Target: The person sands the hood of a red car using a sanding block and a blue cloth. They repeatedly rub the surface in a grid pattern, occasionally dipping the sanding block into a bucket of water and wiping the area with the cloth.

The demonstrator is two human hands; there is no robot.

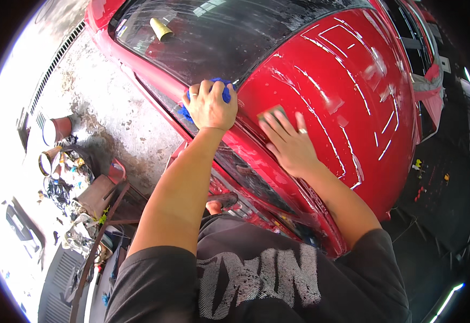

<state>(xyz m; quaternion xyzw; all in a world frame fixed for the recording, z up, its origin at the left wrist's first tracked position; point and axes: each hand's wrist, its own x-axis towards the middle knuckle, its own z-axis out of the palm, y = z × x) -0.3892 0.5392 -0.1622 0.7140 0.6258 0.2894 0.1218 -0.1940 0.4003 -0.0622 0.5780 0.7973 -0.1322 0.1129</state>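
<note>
My left hand point(213, 109) is closed around a bunched blue cloth point(226, 95), which pokes out past the fingers at the lower corner of the car's glass point(208, 48). That hand rests at the edge where the glass meets the red roof point(331, 102). Flat on the roof edge lies my right hand point(290, 141), its fingers stretched and spread. Under its fingertips is a small olive-brown pad point(272, 113), perhaps sandpaper, mostly covered. White light reflections and dull, whitish patches mark the red paint.
A yellow rolled tube point(161, 30) lies on the glass. To the left, a reddish bucket point(57, 131) and a heap of cables and scrap point(79, 177) sit on the stained concrete floor point(116, 102). Pinkish masking sheet point(430, 97) hangs at the car's far right side.
</note>
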